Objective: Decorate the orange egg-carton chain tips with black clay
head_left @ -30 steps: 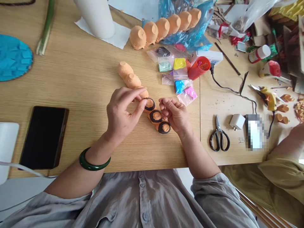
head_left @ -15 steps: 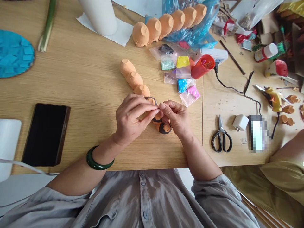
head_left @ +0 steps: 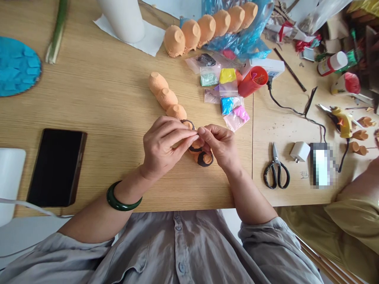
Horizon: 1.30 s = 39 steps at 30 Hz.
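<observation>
My left hand (head_left: 166,146) and my right hand (head_left: 220,146) meet fingertip to fingertip over a curved row of orange lumps (head_left: 167,98). Both are pinched closed; anything between the fingertips is too small to make out. The row's lower lumps carry dark rings, and the lowest ring (head_left: 205,159) shows below my right fingers. My hands partly cover the middle of the row. A longer row of orange lumps (head_left: 207,26) lies at the back, partly on blue plastic (head_left: 251,43).
Small bags of coloured clay (head_left: 227,76) and a red cup (head_left: 254,80) stand behind my hands. Scissors (head_left: 276,169), a white plug (head_left: 300,152) and a glue gun (head_left: 341,121) lie right. A black phone (head_left: 56,167) is left. Another person's arm (head_left: 363,179) rests at the right edge.
</observation>
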Tool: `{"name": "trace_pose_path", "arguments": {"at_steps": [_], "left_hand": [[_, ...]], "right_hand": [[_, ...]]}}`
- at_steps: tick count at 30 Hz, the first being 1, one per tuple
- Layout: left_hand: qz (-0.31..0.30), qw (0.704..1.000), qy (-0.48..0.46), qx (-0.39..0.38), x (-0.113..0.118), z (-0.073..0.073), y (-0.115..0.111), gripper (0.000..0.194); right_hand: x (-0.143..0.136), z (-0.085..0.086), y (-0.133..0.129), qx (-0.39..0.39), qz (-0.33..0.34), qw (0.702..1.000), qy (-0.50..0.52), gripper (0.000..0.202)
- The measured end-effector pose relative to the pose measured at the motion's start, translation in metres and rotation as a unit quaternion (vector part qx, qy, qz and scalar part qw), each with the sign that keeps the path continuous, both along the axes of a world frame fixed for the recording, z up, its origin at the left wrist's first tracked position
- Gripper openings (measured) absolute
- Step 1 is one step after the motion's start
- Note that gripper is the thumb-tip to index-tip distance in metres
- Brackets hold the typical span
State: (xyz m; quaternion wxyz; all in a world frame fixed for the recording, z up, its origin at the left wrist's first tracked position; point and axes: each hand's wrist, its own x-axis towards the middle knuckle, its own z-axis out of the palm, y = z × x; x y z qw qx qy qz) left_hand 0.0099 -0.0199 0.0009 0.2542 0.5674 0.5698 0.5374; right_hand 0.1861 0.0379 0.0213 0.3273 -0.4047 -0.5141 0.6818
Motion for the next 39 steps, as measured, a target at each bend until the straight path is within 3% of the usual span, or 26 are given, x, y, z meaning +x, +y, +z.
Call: {"name": "trace_pose_path", "arguments": {"at_steps": [21,27,31,39], "left_hand": [[0.001,0.999,0.048,0.018,-0.0006,0.0009,-0.0015,0.005],[0.025,0.987,0.133,0.088,0.0016,-0.0034,-0.0024,0.013],[0.036,0.976,0.168,0.136,0.0030,-0.0048,-0.0027,0.009],[0.022,0.982,0.154,0.109,0.0012,-0.0055,-0.0017,0.015]], "right_hand": [[0.0015,-0.0030,0.0002,-0.015,0.016,1.000,0.007,0.064],[0.0014,-0.0029,0.0005,-0.014,0.024,1.000,-0.010,0.066],[0.0013,-0.0029,0.0004,-0.010,0.023,1.000,-0.005,0.066],[0.0016,-0.0009,0.0013,-0.021,0.026,0.999,0.003,0.064]]}}
